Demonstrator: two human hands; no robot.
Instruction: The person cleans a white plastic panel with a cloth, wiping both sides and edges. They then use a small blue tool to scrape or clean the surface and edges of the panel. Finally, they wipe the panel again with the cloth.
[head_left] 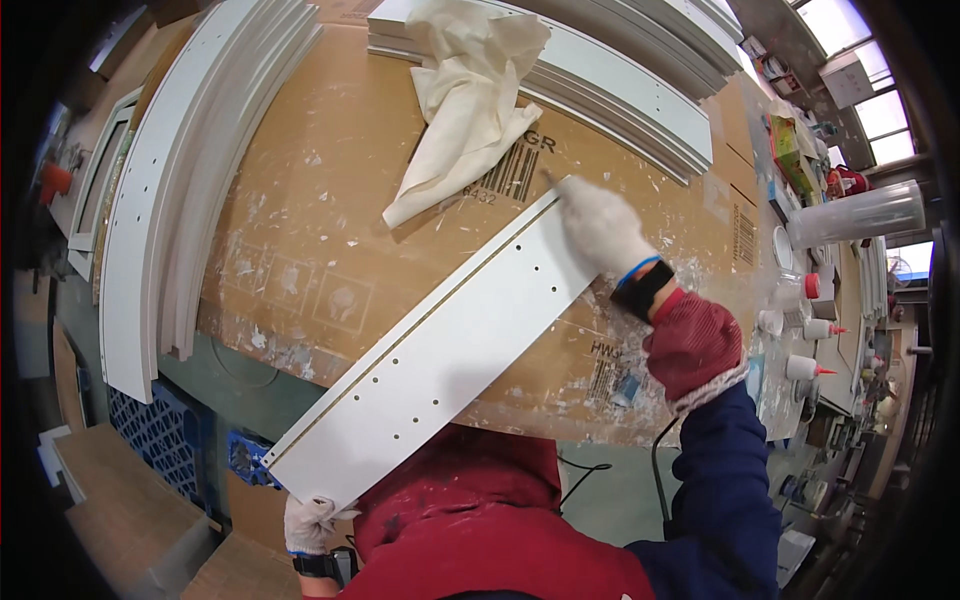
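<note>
The white panel [440,345] lies slantwise across the cardboard-covered desk [300,200], from the near left edge to the far right, and splits the open surface in two. Left of it, bare cardboard runs wide and flat up to the stack of boards [170,190] that walls the left edge. Far along, the cloth [465,100] sprawls over the cardboard and touches a second stack [620,85] closing the far side. Right of the panel, the right hand [605,230] sits on its far end, leaving a narrow strip of cardboard before the bottles [805,325] crowding the right side. The left hand [310,525] holds the near end beyond the desk edge.
</note>
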